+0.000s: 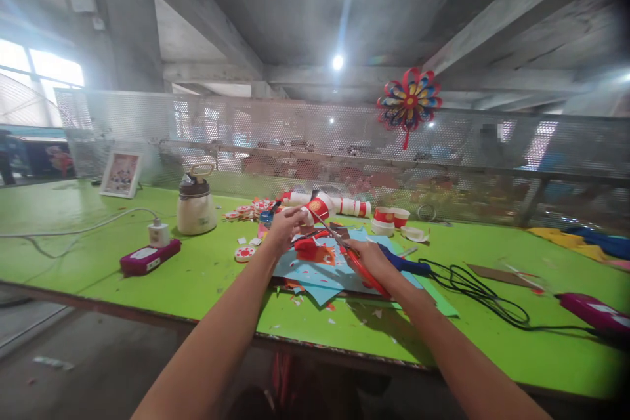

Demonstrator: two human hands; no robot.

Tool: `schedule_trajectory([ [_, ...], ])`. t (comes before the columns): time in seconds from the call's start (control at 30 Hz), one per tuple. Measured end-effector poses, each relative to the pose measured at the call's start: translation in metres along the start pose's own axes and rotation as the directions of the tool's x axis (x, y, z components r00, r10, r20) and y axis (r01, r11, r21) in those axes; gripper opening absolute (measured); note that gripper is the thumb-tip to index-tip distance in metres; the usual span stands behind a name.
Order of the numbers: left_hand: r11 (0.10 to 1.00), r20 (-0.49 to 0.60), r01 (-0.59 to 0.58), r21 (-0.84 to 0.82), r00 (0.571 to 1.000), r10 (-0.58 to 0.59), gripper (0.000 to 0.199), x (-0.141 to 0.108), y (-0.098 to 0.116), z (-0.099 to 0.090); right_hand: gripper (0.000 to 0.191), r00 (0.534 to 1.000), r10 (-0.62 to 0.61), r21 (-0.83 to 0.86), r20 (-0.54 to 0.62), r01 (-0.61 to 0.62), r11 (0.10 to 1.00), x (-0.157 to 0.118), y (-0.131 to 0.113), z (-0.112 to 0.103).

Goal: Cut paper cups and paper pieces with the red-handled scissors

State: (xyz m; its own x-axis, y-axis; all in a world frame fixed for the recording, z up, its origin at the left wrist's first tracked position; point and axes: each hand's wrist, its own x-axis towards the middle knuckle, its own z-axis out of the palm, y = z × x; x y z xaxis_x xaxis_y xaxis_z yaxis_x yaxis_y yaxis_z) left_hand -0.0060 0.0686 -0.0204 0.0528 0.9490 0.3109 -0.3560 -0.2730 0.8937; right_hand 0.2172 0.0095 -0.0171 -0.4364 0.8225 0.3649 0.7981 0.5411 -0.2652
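My left hand is closed on a red and white paper cup, which lies tilted in the fingers above the table. In my right hand is a pair of scissors with red handles; the blades reach up to the cup's side. Whether they are cutting into it, I cannot tell. Below both hands lie light blue paper sheets with red and orange paper scraps on them. Just right of my right hand is a blue-handled tool with a black cord, partly hidden by the hand.
Behind the hands lies a row of nested paper cups; cut cups stand to its right. Round red-and-white pieces lie left. A cream jug, purple power strips, a picture frame and a hanging paper flower surround.
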Motion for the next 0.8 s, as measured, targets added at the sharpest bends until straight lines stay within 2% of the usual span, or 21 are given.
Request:
schedule_trajectory([
  [0.23,1.000,-0.015,0.003,-0.019,1.000,-0.003,0.032,0.000,0.003,0.001,0.020,1.000,0.029,-0.024,0.007,-0.028,0.999,0.000,0.002,0.001],
  [0.53,0.996,-0.052,-0.087,-0.036,0.995,0.085,0.025,-0.001,-0.001,0.005,0.020,0.999,0.030,-0.016,0.016,-0.029,0.999,0.007,0.008,0.014],
  [0.8,0.994,-0.072,-0.104,-0.044,0.992,0.100,0.024,0.001,-0.005,0.005,0.020,0.999,0.047,-0.011,0.016,-0.047,0.999,0.007,0.008,0.012],
])
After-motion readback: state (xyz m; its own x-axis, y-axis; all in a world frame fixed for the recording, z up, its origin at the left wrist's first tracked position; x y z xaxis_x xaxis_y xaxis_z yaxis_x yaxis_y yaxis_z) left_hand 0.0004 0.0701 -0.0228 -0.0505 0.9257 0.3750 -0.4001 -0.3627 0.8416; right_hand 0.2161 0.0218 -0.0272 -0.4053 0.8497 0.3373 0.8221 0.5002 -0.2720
